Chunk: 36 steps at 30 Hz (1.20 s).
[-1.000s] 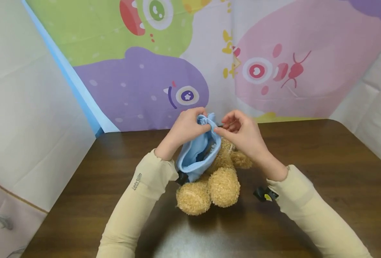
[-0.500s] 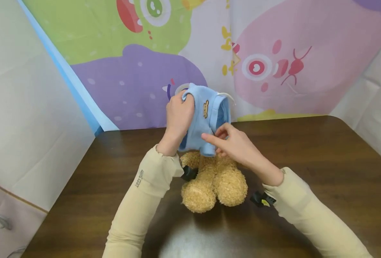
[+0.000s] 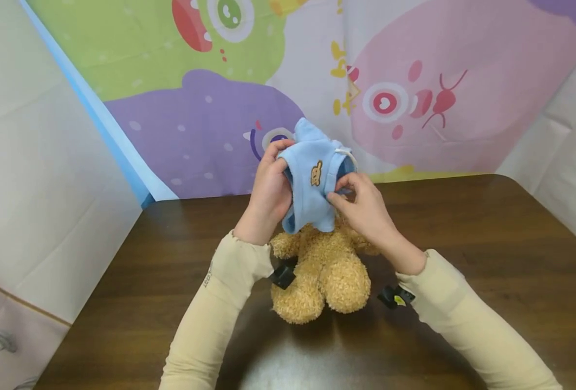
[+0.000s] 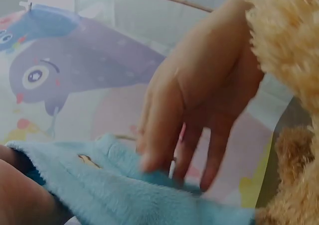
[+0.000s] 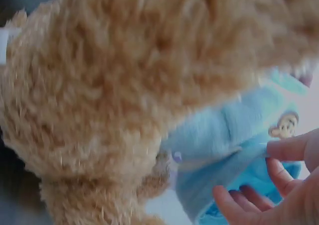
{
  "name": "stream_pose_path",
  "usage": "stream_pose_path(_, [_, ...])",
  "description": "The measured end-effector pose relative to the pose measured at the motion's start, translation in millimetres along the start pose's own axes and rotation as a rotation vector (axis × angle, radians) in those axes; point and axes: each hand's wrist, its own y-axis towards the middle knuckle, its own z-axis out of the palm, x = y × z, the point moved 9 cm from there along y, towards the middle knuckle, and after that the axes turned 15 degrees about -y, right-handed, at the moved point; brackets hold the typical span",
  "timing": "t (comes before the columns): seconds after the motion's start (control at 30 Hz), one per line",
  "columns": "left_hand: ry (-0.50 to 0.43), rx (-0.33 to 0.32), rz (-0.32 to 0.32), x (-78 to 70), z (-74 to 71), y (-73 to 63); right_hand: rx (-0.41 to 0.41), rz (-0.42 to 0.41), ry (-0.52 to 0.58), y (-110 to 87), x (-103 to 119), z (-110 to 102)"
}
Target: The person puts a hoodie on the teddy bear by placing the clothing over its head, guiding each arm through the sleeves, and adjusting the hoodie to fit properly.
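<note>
A small light-blue doll's sweatshirt (image 3: 308,201) is held up over a fluffy tan teddy bear (image 3: 324,252) on the table. Its brown animal patch (image 3: 316,173) faces me, and a white cord hangs at its right opening. My left hand (image 3: 270,192) grips the garment's left edge, some fingers behind the cloth. At the right opening, my right hand (image 3: 366,208) pinches the edge between thumb and fingers; the right wrist view shows the thumb outside the sweatshirt (image 5: 214,130). The bear's feet point toward me, its arms spread to both sides, and its head is hidden behind the garment.
Beneath everything is a dark brown wooden table (image 3: 170,281). Behind its far edge hangs a cartoon-printed cloth (image 3: 209,135), with a pale wall (image 3: 58,162) at the left. Black wrist cameras (image 3: 283,276) sit close beside the bear's feet.
The sweatshirt has been lifted and turned from its open hem to its patch side. My right hand has shifted to the right opening's edge, and the bear's body shows more.
</note>
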Motion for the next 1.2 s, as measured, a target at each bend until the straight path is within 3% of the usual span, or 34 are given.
stream_pose_path(0.1, [0.024,-0.009,0.054,-5.6,-8.1,1.8,-0.071,-0.003,-0.049,3.0,-6.0,-10.4])
stream_pose_path(0.2, [0.14,-0.037,0.139,-13.5,-18.0,2.8,-0.117,0.027,-0.057,5.8,-14.0,-18.7])
stream_pose_path(0.33, [0.489,-0.045,0.254,-24.2,-25.4,1.0,-0.172,0.067,-0.088,9.2,-21.8,-29.0])
stream_pose_path(0.43, [0.765,0.016,0.285,-25.2,-23.7,-1.3,-0.185,0.068,-0.131,12.4,-24.0,-33.8])
stream_pose_path(0.5, [0.903,0.094,0.24,-19.9,-21.7,-2.5,-0.176,0.048,-0.156,15.6,-24.8,-35.1])
stream_pose_path(0.7, [1.255,0.408,0.013,9.7,-20.9,-13.4,-0.157,-0.059,-0.255,23.9,-32.2,-35.9])
stream_pose_path(0.87, [1.447,0.517,-0.055,29.9,-30.2,-20.6,-0.117,-0.103,-0.368,24.1,-44.5,-26.7])
stream_pose_path(1.0, [1.486,0.568,-0.104,47.3,-38.7,-24.4,-0.04,-0.139,-0.471,17.4,-49.1,-14.4])
stream_pose_path(1.2, [1.402,0.563,-0.171,61.6,-47.3,-29.2,-0.064,-0.191,-0.53,-3.3,-38.1,-20.6])
